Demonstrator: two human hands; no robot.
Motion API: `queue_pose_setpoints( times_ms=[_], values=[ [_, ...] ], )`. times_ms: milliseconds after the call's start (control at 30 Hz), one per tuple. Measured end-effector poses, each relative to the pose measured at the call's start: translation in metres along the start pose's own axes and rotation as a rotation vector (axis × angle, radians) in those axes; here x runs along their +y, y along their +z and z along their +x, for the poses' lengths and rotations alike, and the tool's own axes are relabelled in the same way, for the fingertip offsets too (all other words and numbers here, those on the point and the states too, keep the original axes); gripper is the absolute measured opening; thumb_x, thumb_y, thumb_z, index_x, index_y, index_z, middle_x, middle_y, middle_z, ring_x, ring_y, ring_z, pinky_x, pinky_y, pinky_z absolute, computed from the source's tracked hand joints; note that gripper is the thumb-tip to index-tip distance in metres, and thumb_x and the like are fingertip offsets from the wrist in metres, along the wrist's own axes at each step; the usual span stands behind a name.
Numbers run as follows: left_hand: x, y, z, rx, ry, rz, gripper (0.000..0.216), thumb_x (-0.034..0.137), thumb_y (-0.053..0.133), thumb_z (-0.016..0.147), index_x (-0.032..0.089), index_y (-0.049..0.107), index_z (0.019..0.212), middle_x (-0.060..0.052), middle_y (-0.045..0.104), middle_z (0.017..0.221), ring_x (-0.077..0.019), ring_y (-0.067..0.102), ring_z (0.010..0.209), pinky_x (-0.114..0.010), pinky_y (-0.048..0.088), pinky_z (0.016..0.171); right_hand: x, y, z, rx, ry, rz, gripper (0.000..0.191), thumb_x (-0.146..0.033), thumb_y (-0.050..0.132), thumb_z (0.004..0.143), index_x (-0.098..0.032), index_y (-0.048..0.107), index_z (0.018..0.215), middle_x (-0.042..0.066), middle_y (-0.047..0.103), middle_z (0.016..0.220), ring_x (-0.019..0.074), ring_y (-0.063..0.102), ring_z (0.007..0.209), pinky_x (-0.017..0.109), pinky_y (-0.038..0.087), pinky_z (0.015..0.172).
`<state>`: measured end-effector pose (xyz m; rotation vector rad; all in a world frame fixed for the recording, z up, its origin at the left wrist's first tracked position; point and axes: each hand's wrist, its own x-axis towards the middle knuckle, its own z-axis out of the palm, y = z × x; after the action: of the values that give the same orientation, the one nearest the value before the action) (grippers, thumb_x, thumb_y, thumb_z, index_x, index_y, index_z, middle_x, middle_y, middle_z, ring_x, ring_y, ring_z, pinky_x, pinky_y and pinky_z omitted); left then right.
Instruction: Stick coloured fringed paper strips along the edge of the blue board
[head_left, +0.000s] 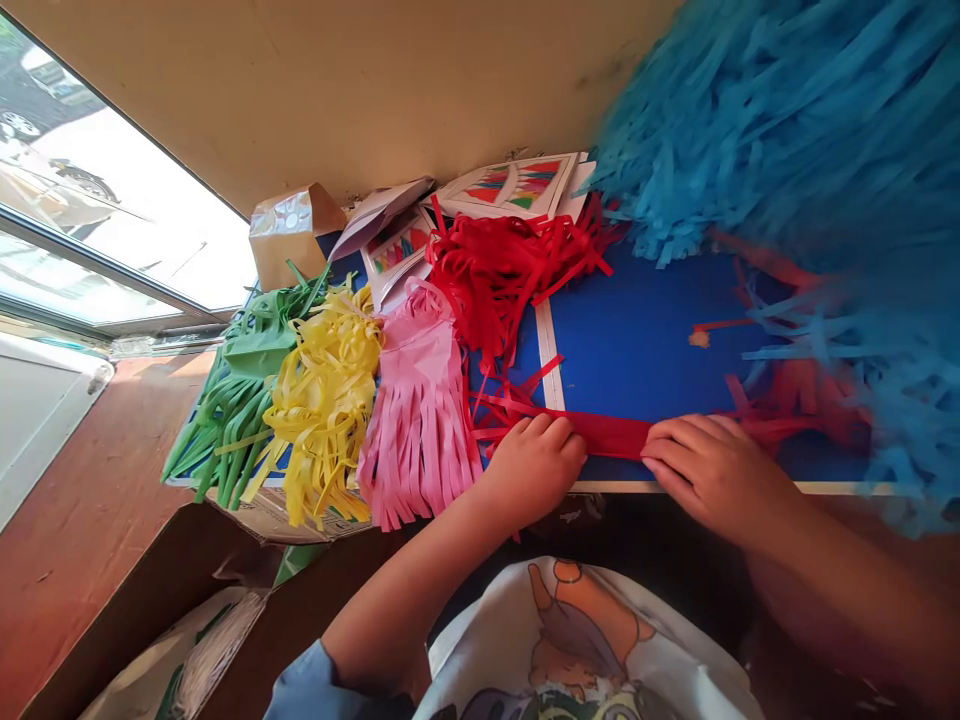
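Observation:
A red fringed tissue-paper tassel (611,434) lies stretched along the table's front edge, its uncut middle band between my hands and cut strips at both ends. My left hand (538,458) is closed on the band's left part, fingers curled over it. On the right part, my right hand (705,470) pinches the band between thumb and fingers. Beside my left hand lies a pink fringed tassel (420,400). Beyond it sits a pile of red tassels (502,265).
Yellow tassels (322,390) and green tassels (255,370) lie at the left of the blue table (630,330). Printed cards (517,187) and a paper bag (289,230) stand against the wall. Blue fringe (750,120) hangs at the right. A cardboard box (150,620) stands below left.

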<state>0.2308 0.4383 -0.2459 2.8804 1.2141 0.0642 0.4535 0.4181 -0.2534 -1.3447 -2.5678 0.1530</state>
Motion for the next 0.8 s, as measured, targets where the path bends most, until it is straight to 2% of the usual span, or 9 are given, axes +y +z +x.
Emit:
queue_pose_setpoints(
  times_ms=[100,200,300,400,633,800],
  values=[
    [-0.009,-0.004,0.004,0.021,-0.015,-0.037,0.023,0.033,0.042,0.092,0.018,0.059,0.088,-0.004,0.059,0.095,-0.0201,0.051,0.089,-0.034,0.037,0.077,0.006,0.0,0.005,-0.021,0.168,0.065,0.031,-0.027,0.033,0.09,-0.02,0.059,0.076,0.006,0.06,0.09,0.0198,0.049,0.084,0.035,0.034,0.073],
    [-0.019,-0.009,0.011,0.008,0.031,-0.098,0.025,0.038,0.047,0.09,0.018,0.06,0.092,-0.005,0.058,0.107,-0.0202,0.05,0.096,-0.033,0.037,0.083,0.009,-0.001,0.008,-0.028,0.253,0.033,0.03,-0.028,0.033,0.088,-0.02,0.057,0.073,0.005,0.059,0.092,0.0213,0.048,0.087,0.036,0.033,0.072],
    [-0.024,-0.01,0.021,-0.052,0.031,-0.107,0.027,0.039,0.045,0.09,0.017,0.061,0.092,-0.005,0.06,0.1,-0.0198,0.052,0.09,-0.033,0.038,0.08,0.008,-0.002,0.011,-0.036,0.303,-0.051,0.03,-0.025,0.031,0.087,-0.02,0.057,0.073,0.006,0.058,0.095,0.0216,0.047,0.086,0.037,0.032,0.071],
    [-0.02,-0.007,0.028,-0.071,-0.031,-0.071,0.029,0.032,0.039,0.093,0.017,0.062,0.087,-0.005,0.06,0.089,-0.0202,0.054,0.084,-0.034,0.039,0.075,0.009,-0.002,0.016,-0.05,0.334,-0.123,0.031,-0.026,0.03,0.087,-0.02,0.058,0.074,0.007,0.057,0.095,0.0216,0.047,0.083,0.037,0.031,0.068],
    [0.001,0.004,0.029,0.053,-0.244,0.074,0.027,0.027,0.043,0.088,0.015,0.064,0.076,-0.01,0.058,0.089,-0.0258,0.052,0.084,-0.038,0.038,0.067,0.021,-0.006,0.039,-0.263,0.408,-0.21,0.028,-0.031,0.032,0.086,-0.019,0.055,0.076,0.007,0.056,0.085,0.023,0.047,0.081,0.036,0.03,0.066],
    [0.007,0.005,0.025,0.076,-0.28,0.069,0.023,0.025,0.044,0.087,0.016,0.063,0.076,-0.01,0.057,0.092,-0.0249,0.05,0.081,-0.038,0.038,0.065,0.025,-0.008,0.045,-0.31,0.403,-0.185,0.027,-0.033,0.034,0.086,-0.019,0.053,0.073,0.008,0.056,0.085,0.0229,0.047,0.079,0.036,0.031,0.065]
  ],
)
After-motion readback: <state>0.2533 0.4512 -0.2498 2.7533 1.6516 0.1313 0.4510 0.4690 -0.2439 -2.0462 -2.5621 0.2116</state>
